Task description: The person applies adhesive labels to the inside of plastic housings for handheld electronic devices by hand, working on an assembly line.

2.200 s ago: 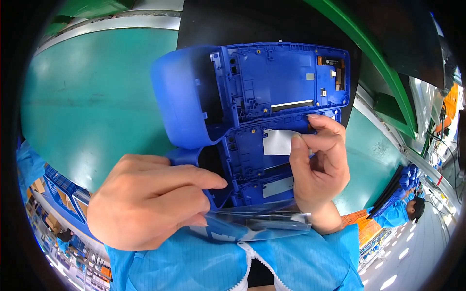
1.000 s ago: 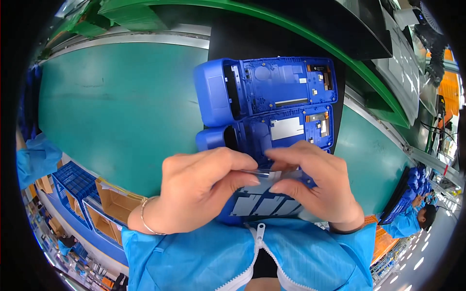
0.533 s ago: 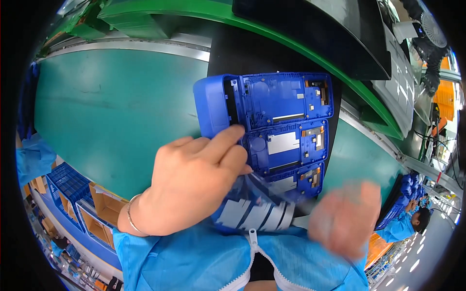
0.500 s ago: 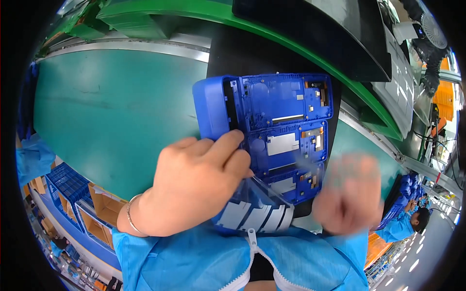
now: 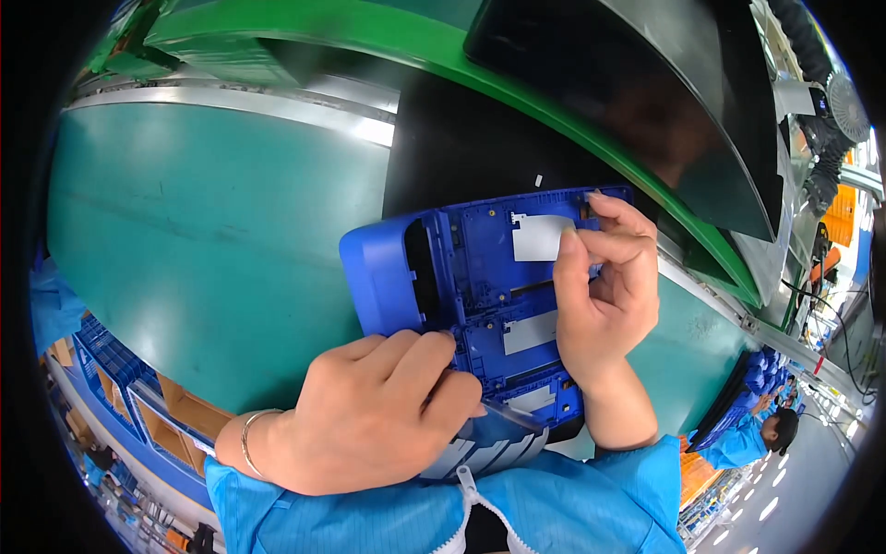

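Note:
Several blue plastic housings lie in an overlapping row in front of me, their inner sides up. My left hand is closed, its fingertips against the left part of the housings. Its thumb pinches a clear backing sheet bearing several silvery-white stickers. Over the far housing, my right hand pinches the right edge of a white rectangular sticker, which lies on or just above the inner face. The middle housing carries a similar white sticker; another white sticker shows on the near one.
Under the housings is a black mat on a green worktop. A small white scrap lies on the mat. Beyond run a green rail and a dark screen. Cartons stand lower left; a co-worker is at right.
My right hand has moved from the near right to the far housing, where a white sticker now shows. The housings sit lower in view; my left hand keeps its grip.

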